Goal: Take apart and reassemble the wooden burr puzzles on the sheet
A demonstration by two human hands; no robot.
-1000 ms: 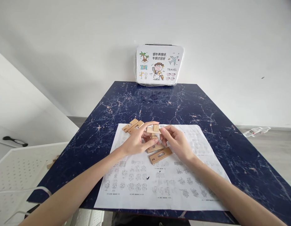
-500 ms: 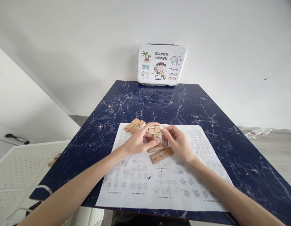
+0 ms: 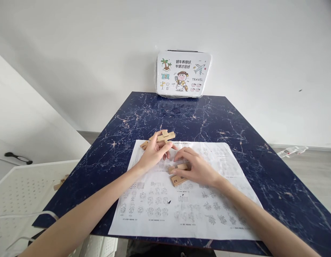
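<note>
My left hand (image 3: 154, 151) is closed around joined flat wooden puzzle pieces (image 3: 168, 135), held up over the paper's far edge. Under and beside it lies another slotted wooden piece marked with a digit (image 3: 144, 144), partly covered. My right hand (image 3: 193, 165) is lowered over small wooden pieces (image 3: 183, 166), its thumb and fingers apart on either side of them. Below its thumb rests a wooden piece marked 2 (image 3: 177, 181), its right part hidden by the hand.
A white sheet printed with puzzle diagrams (image 3: 154, 228) lies on the dark blue marbled table (image 3: 144, 117). At the far edge, a white cartoon-printed case (image 3: 183, 73) leans against the wall. White perforated surface (image 3: 18, 192) with wooden bits stands at left; clear plastic packaging (image 3: 292, 151) is on the floor.
My left hand has moved left and away from me with the joined pieces. My right hand has let go of them and come down over the pieces on the paper.
</note>
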